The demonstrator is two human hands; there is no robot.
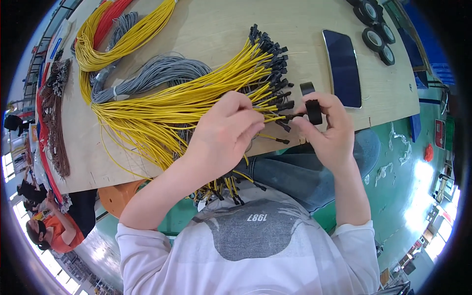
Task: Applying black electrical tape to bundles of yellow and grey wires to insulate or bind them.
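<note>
A large bundle of yellow cables (162, 110) fans across the table, many ending in black connectors (275, 61). My left hand (223, 132) is closed, fingertips pinching a yellow cable just short of its black end. At that cable's tip, my right hand (334, 130) curls round a roll of black tape (313, 112), thumb and fingers near the connector. Whether tape is stuck to the cable is too small to tell. Another black ring (307, 88) shows just beyond the right fingers. Some yellow cable ends hang over the near table edge by my lap.
Grey cables (167, 69) lie behind the yellow ones, with red wires (112, 19) at the far left. Brown wires (59, 128) line the left edge. A phone (342, 69) and several black tape rolls (378, 37) are at the right. A person in orange (66, 231) is at lower left.
</note>
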